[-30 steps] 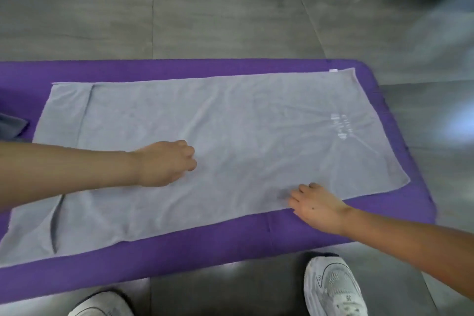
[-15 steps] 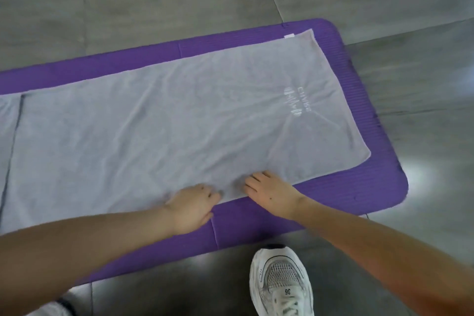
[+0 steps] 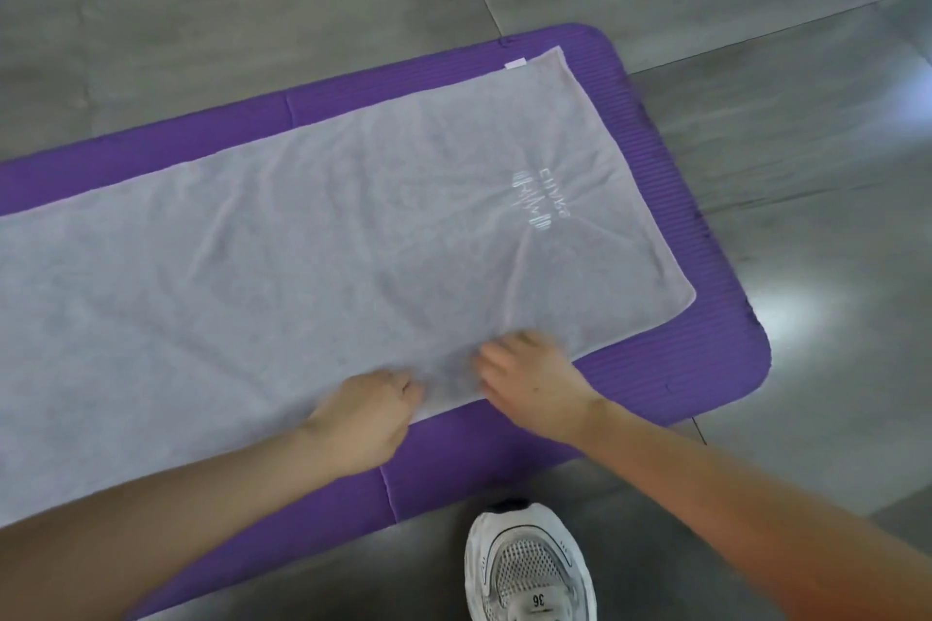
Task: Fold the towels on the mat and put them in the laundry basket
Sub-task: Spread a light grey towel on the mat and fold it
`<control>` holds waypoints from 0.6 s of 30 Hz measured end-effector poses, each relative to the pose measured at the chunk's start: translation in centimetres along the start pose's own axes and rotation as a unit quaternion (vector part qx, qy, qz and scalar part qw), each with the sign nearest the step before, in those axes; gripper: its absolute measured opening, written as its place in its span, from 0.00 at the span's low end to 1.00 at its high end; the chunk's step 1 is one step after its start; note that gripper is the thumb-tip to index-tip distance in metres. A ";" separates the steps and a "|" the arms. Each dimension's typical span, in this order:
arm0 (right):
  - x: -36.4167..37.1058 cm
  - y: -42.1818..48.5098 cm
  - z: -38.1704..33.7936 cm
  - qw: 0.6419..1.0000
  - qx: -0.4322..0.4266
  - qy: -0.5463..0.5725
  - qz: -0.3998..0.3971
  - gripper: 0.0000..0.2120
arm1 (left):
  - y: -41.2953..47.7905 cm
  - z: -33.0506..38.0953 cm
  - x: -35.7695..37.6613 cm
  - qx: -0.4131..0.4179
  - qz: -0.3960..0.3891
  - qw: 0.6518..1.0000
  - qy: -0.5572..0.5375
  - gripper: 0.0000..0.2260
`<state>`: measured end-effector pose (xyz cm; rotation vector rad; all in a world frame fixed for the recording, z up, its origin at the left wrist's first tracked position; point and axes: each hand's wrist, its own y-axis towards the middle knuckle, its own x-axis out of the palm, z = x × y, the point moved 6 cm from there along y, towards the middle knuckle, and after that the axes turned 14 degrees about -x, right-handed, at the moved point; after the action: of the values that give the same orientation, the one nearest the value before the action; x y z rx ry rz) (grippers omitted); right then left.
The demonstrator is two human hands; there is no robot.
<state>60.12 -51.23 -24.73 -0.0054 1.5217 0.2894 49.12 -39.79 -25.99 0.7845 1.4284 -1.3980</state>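
Note:
A large grey towel with a white logo lies spread flat on the purple mat, and its left part runs out of view. My left hand is at the towel's near edge with its fingers curled, pinching the hem. A little to the right, my right hand rests on the same near edge with its fingers bent down into the cloth. The two hands are almost side by side. No laundry basket is in view.
Grey tiled floor surrounds the mat. My white sneaker stands on the floor just in front of the mat's near edge, below my right arm. The mat's rounded right end lies past the towel's end.
My left hand came off the middle of the towel and moved to its near edge, beside the right hand. The view shifted right, so the towel's left end left the frame.

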 end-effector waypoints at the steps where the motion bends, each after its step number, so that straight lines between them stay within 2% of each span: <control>1: -0.8 -1.1 2.3 0.995 0.095 -0.022 0.034 0.09 | 1.1 0.4 -1.3 0.005 0.043 0.999 -0.021 0.07; 2: -1.5 -3.0 4.9 0.975 0.209 -0.049 0.053 0.10 | 2.3 1.0 -2.4 0.015 0.080 0.996 -0.043 0.07; 3: -1.9 -5.4 7.4 0.941 0.324 -0.083 0.045 0.12 | 3.7 1.7 -3.2 0.024 0.100 0.993 -0.057 0.12; 5: -2.3 -10.2 10.9 0.859 0.502 -0.098 -0.015 0.16 | 6.5 3.8 -4.3 0.035 0.088 0.995 -0.040 0.22; 8: -1.4 -14.8 13.2 0.767 0.638 0.006 -0.070 0.18 | 10.2 6.9 -3.2 0.028 -0.039 0.998 0.043 0.25; 9: -1.2 -15.8 13.6 0.745 0.662 0.030 -0.076 0.17 | 10.8 7.7 -2.6 0.028 -0.078 0.994 0.068 0.24; 10: -1.1 -16.7 14.0 0.730 0.678 0.045 -0.074 0.15 | 11.2 8.2 -2.2 0.031 -0.084 0.993 0.082 0.25; 13: -1.3 -17.7 15.0 0.717 0.688 0.104 -0.040 0.10 | 11.3 8.1 -1.8 0.055 -0.083 0.992 0.074 0.24; 15: -2.3 -16.4 15.2 0.722 0.675 0.152 0.017 0.12 | 11.3 6.8 -3.3 0.039 -0.094 0.995 -0.016 0.22; 17: -4.7 -12.8 15.0 0.753 0.631 0.164 0.089 0.10 | 11.0 4.1 -6.4 -0.061 -0.040 0.979 -0.192 0.25; 18: -6.0 -10.3 14.7 0.777 0.597 0.163 0.118 0.08 | 10.5 2.2 -7.8 -0.146 -0.021 0.948 -0.281 0.23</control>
<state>76.34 -59.60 -19.86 1.2095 1.8173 -0.5602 61.87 -39.16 -22.31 0.1413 1.1599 -1.2667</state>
